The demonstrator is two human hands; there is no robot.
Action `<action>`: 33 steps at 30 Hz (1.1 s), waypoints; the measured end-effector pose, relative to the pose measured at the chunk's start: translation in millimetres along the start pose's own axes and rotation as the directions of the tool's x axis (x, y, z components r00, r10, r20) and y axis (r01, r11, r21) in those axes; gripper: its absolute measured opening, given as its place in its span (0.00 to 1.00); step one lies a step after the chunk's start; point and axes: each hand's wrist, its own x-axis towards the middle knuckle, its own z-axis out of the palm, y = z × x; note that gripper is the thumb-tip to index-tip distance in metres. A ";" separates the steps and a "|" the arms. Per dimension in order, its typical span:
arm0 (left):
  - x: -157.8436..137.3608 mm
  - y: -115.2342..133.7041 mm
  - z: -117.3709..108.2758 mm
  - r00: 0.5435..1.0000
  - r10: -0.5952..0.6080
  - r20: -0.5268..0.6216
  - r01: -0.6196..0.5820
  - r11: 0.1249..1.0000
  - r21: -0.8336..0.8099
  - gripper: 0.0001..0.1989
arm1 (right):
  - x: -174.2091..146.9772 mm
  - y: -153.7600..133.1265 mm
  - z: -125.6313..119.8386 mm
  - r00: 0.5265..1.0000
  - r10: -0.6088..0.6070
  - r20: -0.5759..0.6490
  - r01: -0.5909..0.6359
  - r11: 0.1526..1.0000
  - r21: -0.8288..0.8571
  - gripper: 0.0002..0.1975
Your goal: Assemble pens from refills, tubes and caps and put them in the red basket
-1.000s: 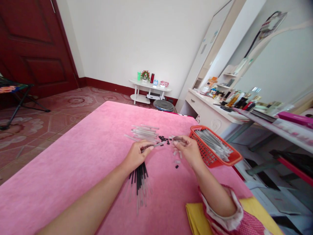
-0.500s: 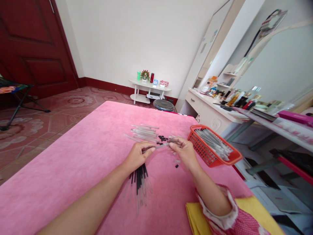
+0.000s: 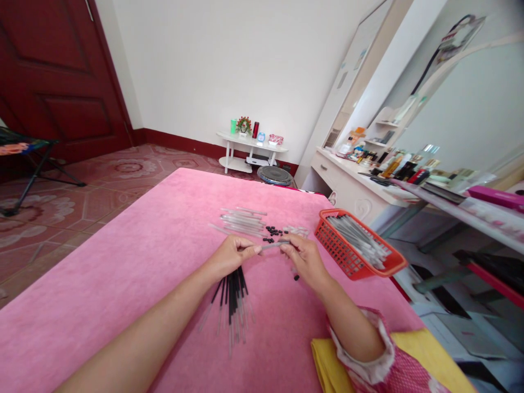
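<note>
A thin translucent tube (image 3: 269, 246) spans the gap between my hands above the pink cloth. My left hand (image 3: 230, 257) pinches its left end with thumb and fingers. At the other end my right hand (image 3: 305, 261) is closed on the tube, with a darker stretch showing by the fingertips. Below my left hand, several black-and-clear sticks (image 3: 232, 300) fan out on the cloth, their upper ends hidden by the hand. Just beyond my hands lie small black plugs (image 3: 272, 231), small clear pieces (image 3: 295, 231) and a pile of clear tubes (image 3: 241, 221).
An orange-red plastic basket (image 3: 335, 248) full of similar tubes stands to the right on the pink-covered table (image 3: 123, 262). A single black plug (image 3: 296, 278) lies near my right wrist. Folded yellow cloth (image 3: 325, 363) sits under my right sleeve. A dressing table (image 3: 347, 183) stands beyond.
My right fingers have shifted slightly along the tube, and a dark stretch now shows beside them. One stick in the fan has swung a little to the left.
</note>
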 end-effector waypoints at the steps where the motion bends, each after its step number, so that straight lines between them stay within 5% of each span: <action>1: 0.1 -0.4 0.5 1.000 0.024 -0.003 -0.024 0.999 0.027 0.12 | 0.0 -1.2 0.1 1.000 0.002 0.006 -0.002 1.000 0.000 0.10; 6: -3.0 -2.0 3.1 0.972 0.232 -0.040 -0.205 0.918 0.340 0.12 | -0.8 0.2 4.7 0.997 0.076 0.015 -0.076 0.996 0.046 0.12; 11: -9.1 -0.7 -1.0 0.896 0.435 0.088 -0.358 0.591 0.723 0.13 | -2.7 7.7 11.2 0.966 0.224 0.125 -0.246 0.947 0.204 0.16; 15: -11.8 -2.4 -6.6 0.836 0.489 0.248 -0.452 0.357 0.817 0.13 | -2.8 11.4 10.4 0.897 0.298 0.327 -0.408 0.841 0.354 0.19; 19: -11.1 -2.7 -10.3 0.802 0.499 0.328 -0.495 0.249 0.832 0.14 | -2.1 12.8 6.4 0.793 0.349 0.499 -0.565 0.728 0.388 0.20; 22: -9.9 -4.3 -10.3 0.800 0.507 0.321 -0.503 0.275 0.819 0.14 | -2.7 10.0 7.4 0.815 0.298 0.497 -0.495 0.804 0.330 0.18; 25: -9.8 -6.2 -6.6 0.820 0.486 0.303 -0.510 0.377 0.773 0.12 | -4.7 2.2 11.8 0.890 0.168 0.423 -0.244 0.961 0.131 0.14; 28: -9.6 -5.9 -3.5 0.831 0.489 0.265 -0.518 0.506 0.690 0.11 | -5.8 -8.7 11.7 0.940 0.077 0.332 -0.045 0.994 -0.103 0.12; 33: -3.6 -9.7 -14.3 0.866 0.493 -0.081 -0.373 0.746 0.552 0.18 | 0.1 -15.5 -28.8 0.978 0.095 0.183 -0.056 0.976 -0.209 0.11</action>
